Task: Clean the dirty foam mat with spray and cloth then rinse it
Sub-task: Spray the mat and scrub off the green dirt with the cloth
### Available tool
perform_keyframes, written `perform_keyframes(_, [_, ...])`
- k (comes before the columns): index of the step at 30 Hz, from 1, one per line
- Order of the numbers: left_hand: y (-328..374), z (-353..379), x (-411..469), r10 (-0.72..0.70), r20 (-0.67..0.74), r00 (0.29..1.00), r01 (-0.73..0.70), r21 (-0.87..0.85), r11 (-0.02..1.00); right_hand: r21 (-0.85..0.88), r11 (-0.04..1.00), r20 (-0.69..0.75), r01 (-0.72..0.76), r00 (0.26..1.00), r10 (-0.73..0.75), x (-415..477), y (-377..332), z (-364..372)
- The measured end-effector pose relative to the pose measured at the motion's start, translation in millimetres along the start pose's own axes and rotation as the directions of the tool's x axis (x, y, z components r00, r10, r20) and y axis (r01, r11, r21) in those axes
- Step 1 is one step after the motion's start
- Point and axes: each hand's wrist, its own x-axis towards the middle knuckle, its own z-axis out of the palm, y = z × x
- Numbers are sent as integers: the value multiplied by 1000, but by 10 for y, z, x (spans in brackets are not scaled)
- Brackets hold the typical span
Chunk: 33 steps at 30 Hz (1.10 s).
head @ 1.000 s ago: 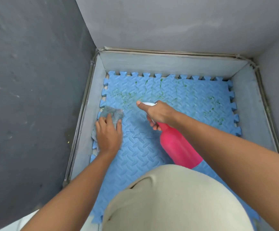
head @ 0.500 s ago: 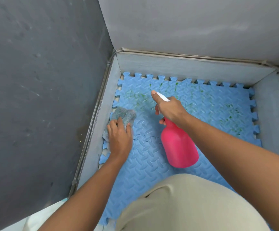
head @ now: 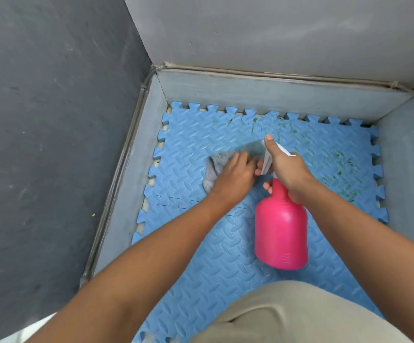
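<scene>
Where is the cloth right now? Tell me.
In the head view, the grey cloth lies on the blue mat under the left hand, just left of the spray bottle.

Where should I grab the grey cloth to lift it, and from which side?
Pinch the rumpled end of the grey cloth that sticks out left of the left hand, coming from above on the left. Its folds look raised off the foam mat there; the rest lies flat under the palm, and the spray bottle in the right hand crowds the other side.
</scene>
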Motion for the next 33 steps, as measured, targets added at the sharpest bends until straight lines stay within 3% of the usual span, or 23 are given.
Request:
perform_keyframes(3, [-312, -169, 70, -56, -127, 990, 64, 57, 996, 23, 999, 9, -22, 1000, 22, 18, 20, -86])
perform_keyframes(5, [-793, -394, 221, -252, -190, 949, 270, 81, 959, 27, 999, 11, -22, 1000, 21, 29, 32, -133])
perform_keyframes(8, [-1433, -761, 382, -517, -234, 823, 535, 18, 844, 32, 998, 20, -46, 999, 46, 41, 34, -146])
perform_keyframes(15, [-1266, -697, 721, -621, -221, 752, 644, 49, 763, 31, 995, 33, -94, 995, 93, 25, 116, -122])
perform_keyframes(19, [-970, -487, 933, -524, -189, 831, 539, 34, 842, 104, 991, -19, -81, 996, 84, 16, 192, -163])
perform_keyframes(22, [-594, -291, 803, -182, -56, 982, 184, 29, 983, 138, 988, -91, -75, 992, 88, 46, 223, -246])
perform_keyframes(24, [-356, -183, 608, 90, 63, 994, -90, -2, 996, 157, 982, -113, -104, 986, 123, 73, 250, -270])
perform_keyframes(25, [-265, -148, 513, 163, 106, 981, -162, -17, 987, 162, 980, -115, -118, 984, 137, 84, 271, -273])
perform_keyframes(27, [-199, -129, 376, 181, 113, 977, -180, -20, 983, 164, 977, -104, -135, 983, 153, 101, 311, -281])
perform_keyframes(29, [-339, -215, 313, 94, 36, 995, -94, 4, 996, 156, 976, -86, -155, 982, 170, 117, 335, -301])
perform_keyframes(31, [-681, -408, 285, -114, -59, 992, 117, 50, 992, 129, 976, -56, -176, 981, 184, 118, 345, -308])
perform_keyframes(33, [-1127, -668, 229, -368, -147, 918, 380, 60, 923, 106, 979, -33, -175, 983, 180, 110, 349, -281])
